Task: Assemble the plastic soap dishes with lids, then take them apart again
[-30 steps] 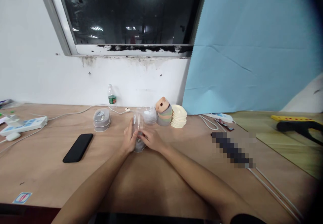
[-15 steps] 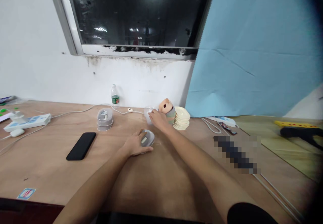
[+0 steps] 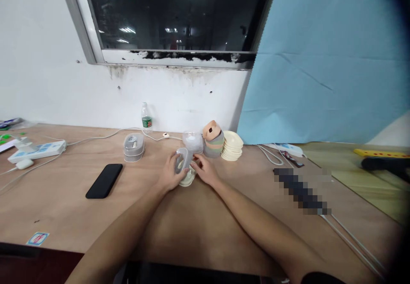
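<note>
My left hand (image 3: 169, 173) is closed on the left side of a translucent grey plastic cover (image 3: 182, 159), which is tilted up on edge. Below it, a shallow cream plastic piece (image 3: 187, 180) lies on the wooden table. My right hand (image 3: 206, 169) has its fingertips pressed to the right side of the cover; how much of it they grip is partly hidden. Just behind my hands stands a stack of clear plastic covers (image 3: 192, 141). Beside that are stacked grey, green and peach pieces (image 3: 214, 141), then a pile of cream trays (image 3: 232, 146).
An assembled grey box with a clear top (image 3: 133, 148) stands to the left, near a black phone (image 3: 104, 181). A bottle (image 3: 146, 117) is by the wall. Power strips (image 3: 38, 151) and white cables lie at both sides. A pixelated dark object (image 3: 301, 192) sits at right.
My right hand has come back from the clear stack to meet my left hand. A grey piece lay flat under my left hand; now a cover stands tilted there, with cream showing below.
</note>
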A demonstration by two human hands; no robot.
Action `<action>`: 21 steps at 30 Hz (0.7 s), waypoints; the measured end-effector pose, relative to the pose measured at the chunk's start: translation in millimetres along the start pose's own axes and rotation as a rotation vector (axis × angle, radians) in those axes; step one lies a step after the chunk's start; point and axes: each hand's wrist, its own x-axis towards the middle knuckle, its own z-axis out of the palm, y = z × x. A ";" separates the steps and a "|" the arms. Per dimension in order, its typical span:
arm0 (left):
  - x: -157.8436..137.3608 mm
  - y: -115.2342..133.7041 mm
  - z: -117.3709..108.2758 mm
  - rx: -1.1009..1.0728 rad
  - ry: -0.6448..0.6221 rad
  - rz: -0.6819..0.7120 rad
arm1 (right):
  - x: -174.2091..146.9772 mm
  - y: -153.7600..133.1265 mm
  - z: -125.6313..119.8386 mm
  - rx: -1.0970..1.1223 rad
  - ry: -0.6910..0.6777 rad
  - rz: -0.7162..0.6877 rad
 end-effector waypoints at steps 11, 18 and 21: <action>-7.5 1.8 8.2 -0.220 0.036 0.188 | -9.6 -33.8 2.8 0.005 -0.232 -0.354; -6.8 -6.1 12.3 -0.406 0.043 0.129 | -8.8 -22.5 3.7 0.035 -0.218 -0.420; -4.8 -12.6 15.0 -0.507 0.033 0.075 | -7.6 -19.5 3.3 0.037 -0.235 -0.428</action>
